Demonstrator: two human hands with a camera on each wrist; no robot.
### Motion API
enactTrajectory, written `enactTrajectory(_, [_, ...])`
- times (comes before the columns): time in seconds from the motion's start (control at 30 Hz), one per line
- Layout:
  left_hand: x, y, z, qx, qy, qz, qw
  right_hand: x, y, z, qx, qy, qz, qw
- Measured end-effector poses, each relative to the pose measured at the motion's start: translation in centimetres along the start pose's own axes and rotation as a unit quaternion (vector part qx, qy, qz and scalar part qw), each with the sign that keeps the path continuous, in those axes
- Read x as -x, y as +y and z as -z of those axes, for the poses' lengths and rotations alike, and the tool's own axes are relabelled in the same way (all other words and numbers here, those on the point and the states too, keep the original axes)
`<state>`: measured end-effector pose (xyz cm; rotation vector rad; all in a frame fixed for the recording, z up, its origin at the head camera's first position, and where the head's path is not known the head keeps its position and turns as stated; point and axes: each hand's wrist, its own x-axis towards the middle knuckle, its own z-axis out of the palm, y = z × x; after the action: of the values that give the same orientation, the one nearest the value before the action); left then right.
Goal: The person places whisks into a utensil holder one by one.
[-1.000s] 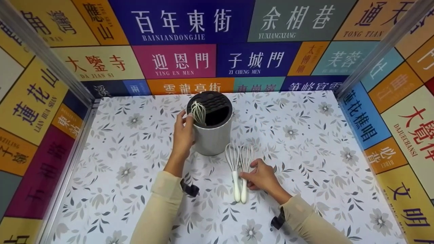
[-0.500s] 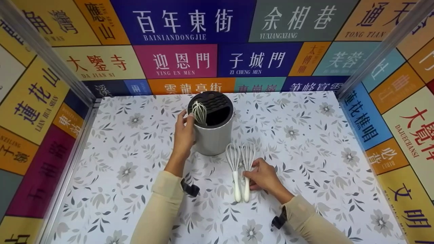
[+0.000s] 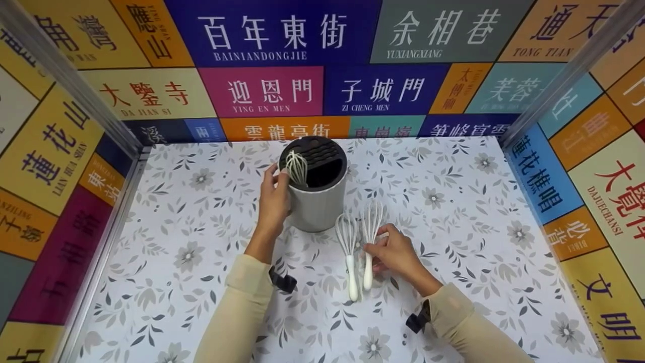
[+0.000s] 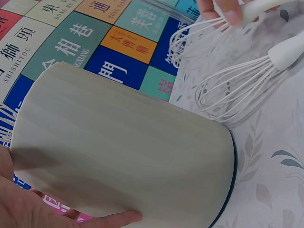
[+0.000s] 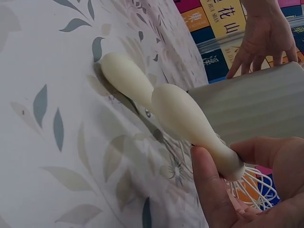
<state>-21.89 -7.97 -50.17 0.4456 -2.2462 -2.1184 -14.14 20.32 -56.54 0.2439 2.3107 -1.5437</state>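
My right hand (image 3: pixel 395 252) pinches a white whisk (image 3: pixel 368 275) between thumb and fingers, near where the handle meets the wires. In the right wrist view the raised handle (image 5: pixel 183 114) stands off the cloth. A second whisk (image 3: pixel 351 272) lies on the table just left of it, wires toward the holder. The grey utensil holder (image 3: pixel 317 212) stands upright, with a black slotted top. From its left opening a cream whisk head (image 3: pixel 297 166) sticks up, its handle hidden inside. My left hand (image 3: pixel 273 201) rests against the holder's left side, fingers fairly straight along the wall (image 4: pixel 118 142).
A white floral cloth (image 3: pixel 453 302) covers the table. Colourful sign panels (image 3: pixel 272 91) stand behind and at both sides, with metal posts (image 3: pixel 559 70) at the back corners. A dark wrist camera (image 3: pixel 283 280) sits on the left forearm.
My right hand has parted one whisk from the other, moved it slightly right and lifted it up and away from me. The left hand and holder have stayed in place.
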Motion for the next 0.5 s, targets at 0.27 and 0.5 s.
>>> enactTrajectory(0.27, [-0.1,-0.2,0.0,-0.002,0.000,-0.002,1.0000,0.0,-2.5,0.7,-0.020,-0.014,0.021,0.999])
enactTrajectory(0.5, [-0.2,-0.3,0.1,-0.003,0.000,-0.018,0.9998,0.1,-5.8,1.3,-0.024,-0.002,0.060,0.998])
